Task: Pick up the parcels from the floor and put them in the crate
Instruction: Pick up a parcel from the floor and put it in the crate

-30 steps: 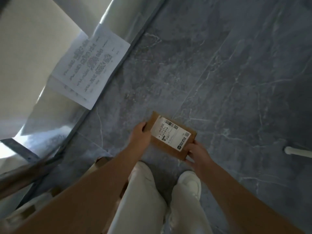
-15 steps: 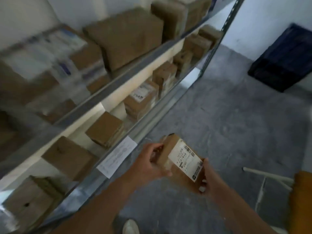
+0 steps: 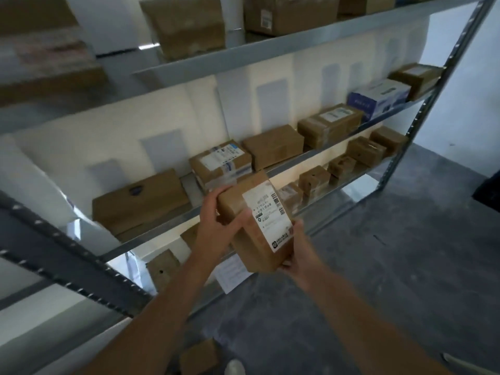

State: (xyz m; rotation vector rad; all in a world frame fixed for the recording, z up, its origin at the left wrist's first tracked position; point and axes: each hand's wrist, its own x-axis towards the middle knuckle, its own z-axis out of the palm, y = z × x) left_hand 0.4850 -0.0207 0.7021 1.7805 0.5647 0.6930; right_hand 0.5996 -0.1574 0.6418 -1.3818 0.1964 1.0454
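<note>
The parcel [image 3: 235,204], a brown cardboard box, is held in the air in front of the shelf rack [image 3: 270,50], well above the floor [image 3: 378,266]. Its white label [image 3: 267,215] faces the camera.

The left grip [image 3: 213,223] is closed round the upper left end of the parcel. Its fingers curl over the top corner and its thumb lies across the front face. The right grip [image 3: 297,250] supports the lower right end, with its fingers wrapped under the bottom edge.

The rack shelves carry rows of cardboard boxes [image 3: 273,146]. A second brown box [image 3: 200,355] lies on the floor beside a white shoe [image 3: 234,368]. A dark object [image 3: 487,190] at the right edge may be the crate, but the view cuts it off.
</note>
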